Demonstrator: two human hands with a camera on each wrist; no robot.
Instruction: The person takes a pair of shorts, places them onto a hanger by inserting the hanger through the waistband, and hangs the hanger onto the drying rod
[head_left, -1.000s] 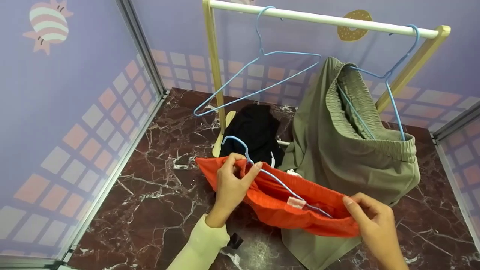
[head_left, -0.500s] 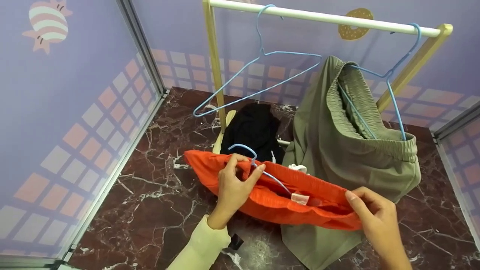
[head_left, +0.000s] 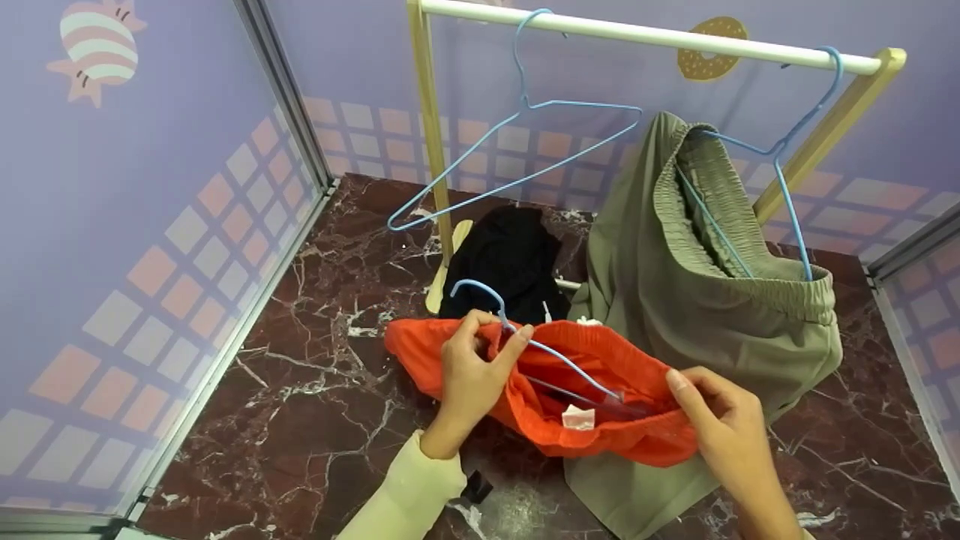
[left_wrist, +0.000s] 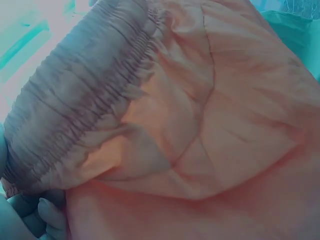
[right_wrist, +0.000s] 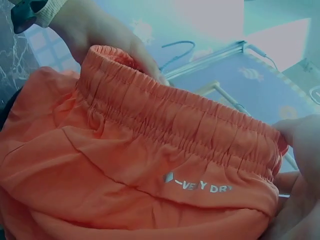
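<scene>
Orange-red elastic-waisted shorts [head_left: 611, 442] are held up in front of me, the waist gaping upward with a white label [head_left: 578, 418] inside. A blue clothes hanger [head_left: 501, 307] slants into the waist opening, its hook sticking out at the left. My left hand [head_left: 471, 375] pinches the hanger's neck together with the left part of the waistband. With thumb and fingers my right hand [head_left: 724, 424] grips the waistband's right end. In the right wrist view the gathered waistband [right_wrist: 180, 117] stretches between both hands above white lettering. The hanger's lower right part is hidden inside the shorts.
Behind stands a rack with a white rail [head_left: 637, 30]. A bare blue hanger [head_left: 523, 103] hangs at its left. Olive trousers [head_left: 637, 225] hang on another blue hanger [head_left: 784, 142] at right. A black garment [head_left: 499, 255] lies low by the left post [head_left: 431, 112].
My right hand has moved slightly left with the waistband's end, and the waist opening gapes wider, showing more of the hanger inside. My left hand keeps its hold, shifting only slightly.
</scene>
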